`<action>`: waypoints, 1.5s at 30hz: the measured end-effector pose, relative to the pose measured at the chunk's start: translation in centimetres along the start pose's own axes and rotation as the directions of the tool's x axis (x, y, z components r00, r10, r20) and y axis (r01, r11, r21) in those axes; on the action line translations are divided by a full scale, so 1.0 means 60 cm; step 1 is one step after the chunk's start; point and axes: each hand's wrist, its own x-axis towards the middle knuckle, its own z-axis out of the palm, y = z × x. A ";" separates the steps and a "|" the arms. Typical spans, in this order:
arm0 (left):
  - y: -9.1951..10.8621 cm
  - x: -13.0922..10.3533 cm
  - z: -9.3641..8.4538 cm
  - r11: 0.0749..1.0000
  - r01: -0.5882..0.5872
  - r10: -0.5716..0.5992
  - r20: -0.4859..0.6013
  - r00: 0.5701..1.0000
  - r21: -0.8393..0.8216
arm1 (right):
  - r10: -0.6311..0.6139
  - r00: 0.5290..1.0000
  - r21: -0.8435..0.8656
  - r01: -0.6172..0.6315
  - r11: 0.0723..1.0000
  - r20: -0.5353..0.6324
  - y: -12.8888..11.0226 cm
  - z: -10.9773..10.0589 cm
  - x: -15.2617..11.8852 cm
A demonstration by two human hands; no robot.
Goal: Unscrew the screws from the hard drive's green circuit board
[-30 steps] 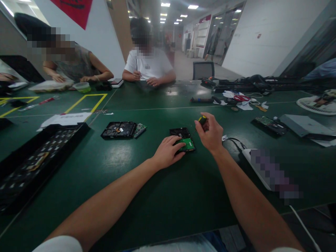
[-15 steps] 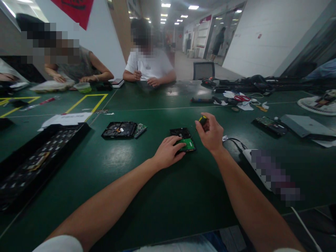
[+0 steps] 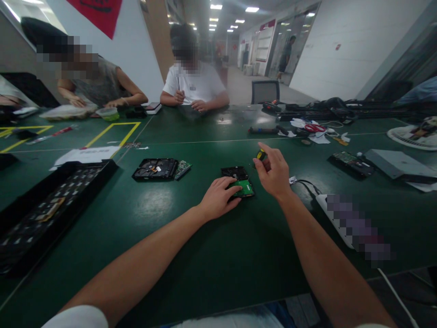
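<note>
A black hard drive (image 3: 235, 171) with a green circuit board (image 3: 246, 187) on its near half lies on the table in front of me. My left hand (image 3: 221, 196) grips it from the left, with the thumb on the board and the other fingers across its left side. Just right of the drive, my right hand (image 3: 273, 171) is closed around the yellow and black handle of a screwdriver (image 3: 261, 155). The handle sticks up past the fingertips, and the screwdriver's tip cannot be made out clearly.
Further left lie an opened hard drive (image 3: 155, 169) and a loose circuit board (image 3: 183, 170). A long black tray (image 3: 51, 209) fills the left side. To the right are a white power strip (image 3: 336, 221), another drive (image 3: 351, 164) and a grey box (image 3: 403, 165). Two people sit across the table.
My right hand has shifted slightly left, and the screwdriver handle has tilted and moved a little with it. The left hand and the hard drive stay in place.
</note>
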 end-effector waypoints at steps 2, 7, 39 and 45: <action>0.000 0.000 0.001 1.000 0.002 -0.002 -0.009 1.000 0.001 | 0.021 1.000 0.060 -0.021 0.998 0.009 0.004 0.003 -0.002; -0.003 -0.002 0.005 1.000 0.000 0.000 -0.008 1.000 -0.002 | 0.079 0.997 0.127 -0.080 0.989 0.009 0.001 0.008 -0.003; 0.002 0.001 -0.001 1.000 0.009 -0.009 -0.003 1.000 -0.004 | 0.016 0.998 0.079 -0.012 0.997 -0.053 -0.004 0.012 -0.003; 0.002 0.001 -0.001 1.000 0.011 -0.011 0.012 1.000 -0.002 | 0.045 0.999 0.131 -0.040 0.991 -0.031 -0.004 0.017 -0.006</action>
